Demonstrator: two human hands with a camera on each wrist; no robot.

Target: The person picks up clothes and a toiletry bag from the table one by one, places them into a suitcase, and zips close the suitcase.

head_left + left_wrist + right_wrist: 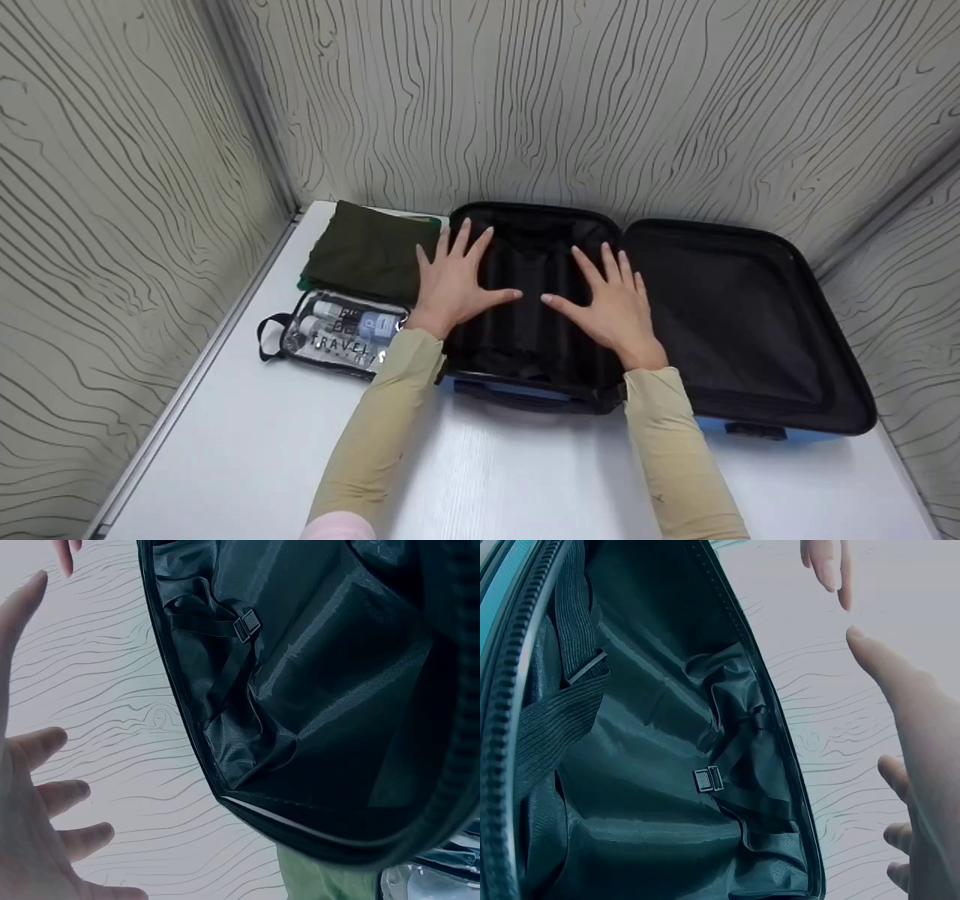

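A blue suitcase (529, 322) with a black lining lies opened flat on the white table, its lid half (735, 315) folded out to the right. Over the left side of the deeper half hovers my left hand (454, 289), fingers spread and straight. My right hand (615, 311) is held over that half's right side, fingers also spread, the two thumbs pointing at each other. Neither hand holds anything. Inside, black straps with a buckle (246, 625) lie along the far wall in the left wrist view; a wide elastic strap (570, 720) shows in the right wrist view.
Left of the suitcase lies a folded dark green cloth (367, 251), with brighter green at its edges. In front of it sits a clear travel pouch (341, 334) with small bottles inside and a black loop. Patterned panels (480, 97) wall the table (480, 465) at the back and sides.
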